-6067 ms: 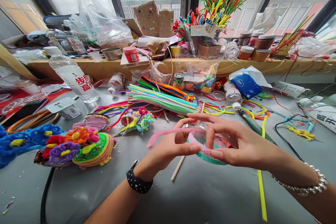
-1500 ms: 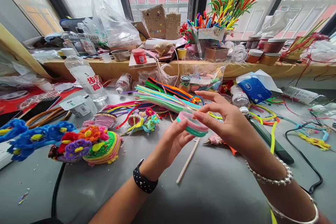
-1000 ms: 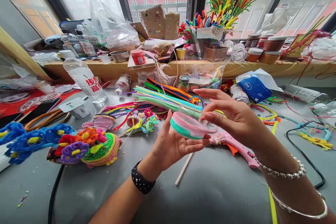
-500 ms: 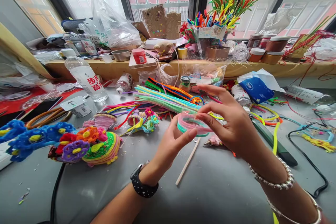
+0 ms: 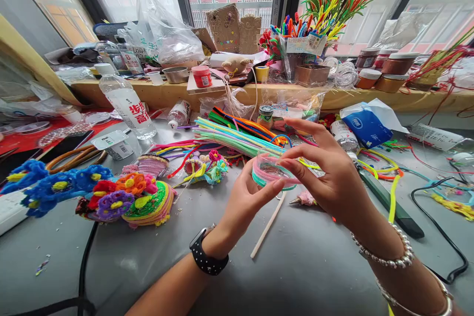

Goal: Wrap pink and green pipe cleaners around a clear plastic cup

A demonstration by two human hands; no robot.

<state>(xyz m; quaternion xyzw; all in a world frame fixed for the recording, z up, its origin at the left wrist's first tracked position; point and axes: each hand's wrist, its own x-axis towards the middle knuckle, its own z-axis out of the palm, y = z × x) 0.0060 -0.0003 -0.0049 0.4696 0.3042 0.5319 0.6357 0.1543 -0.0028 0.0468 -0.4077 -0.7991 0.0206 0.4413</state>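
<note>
Above the middle of the table, my left hand [image 5: 247, 198] is closed round a small clear cup [image 5: 263, 159], thumb in front and fingers behind. Fuzzy pink and teal pipe cleaners circle the cup's side. At its right side, my right hand [image 5: 326, 175] pinches the pink pipe cleaner [image 5: 268, 173] between thumb and index finger, with the other fingers raised. The cup's far side is hidden by my hands. Just behind lies a bundle of pastel pipe cleaners [image 5: 233, 137]. A pale stick [image 5: 268, 225] rests on the table below the cup.
Pipe-cleaner flowers [image 5: 114, 202] and a water bottle [image 5: 128, 103] stand at left. A dark green cutter-like tool [image 5: 392, 202] and a black cable [image 5: 431, 219] lie at right. A blue tissue pack [image 5: 365, 126] sits behind them. Jars and a pipe-cleaner bouquet [image 5: 329, 10] line the sill.
The view has turned slightly left, so the table things appear farther right. My hands keep nearly the same hold, with the cup turned or tilted a little.
</note>
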